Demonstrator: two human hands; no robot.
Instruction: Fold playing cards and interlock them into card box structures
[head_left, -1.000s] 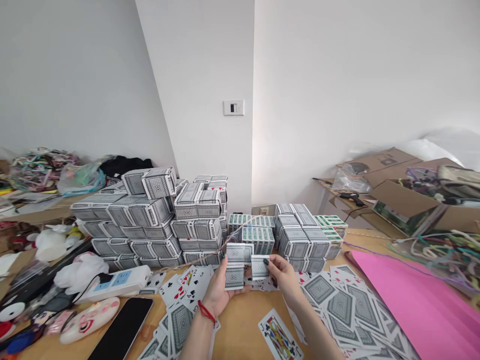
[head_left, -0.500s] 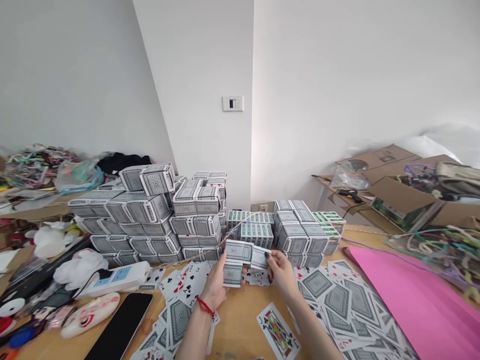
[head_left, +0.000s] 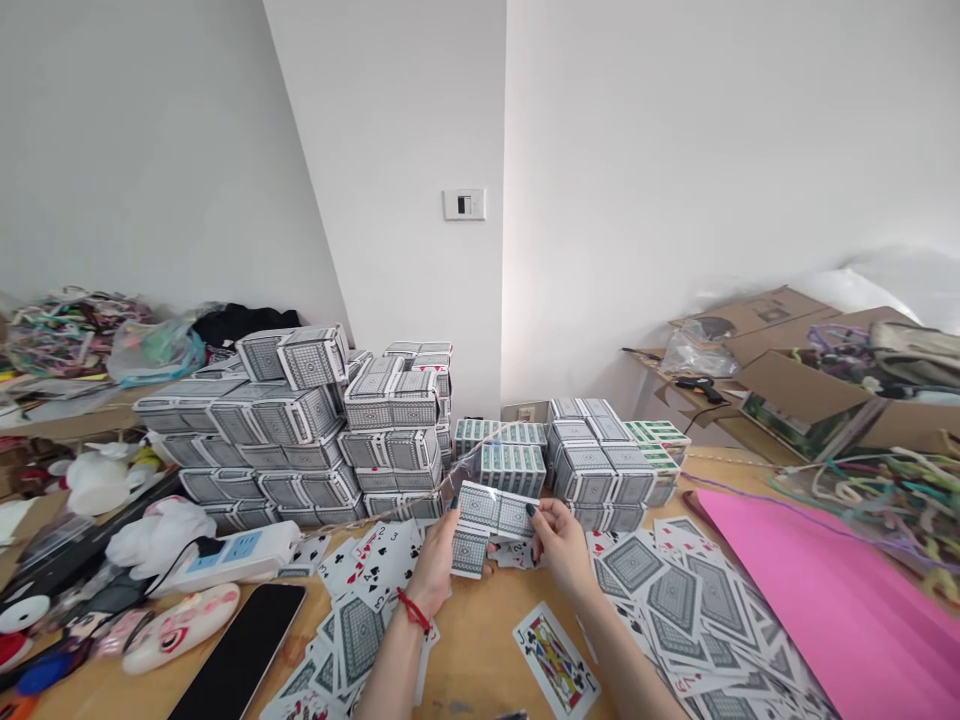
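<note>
The person holds the held cards (head_left: 495, 512) above the middle of the desk (head_left: 469, 650), directly between the two hands. Backs up, their upper row runs roughly sideways with its right end dipping slightly; a lower card (head_left: 469, 555) sits under the row's left part, nearer the left hand (head_left: 433, 572). That hand grips the left side, thumb on top; its other fingers are mostly hidden. The right hand (head_left: 562, 547) pinches the row's right end between thumb and finger.

Nothing stands between either hand and the cards. Toward the desk's far edge, green-and-white boxes (head_left: 513, 468) stand just beyond, flanked by stacked card blocks (head_left: 281, 425). A face-up jack (head_left: 556, 660) lies near the front edge, loose cards (head_left: 675, 605) spread toward the right, and a phone (head_left: 238, 652) rests by the front-left corner.
</note>
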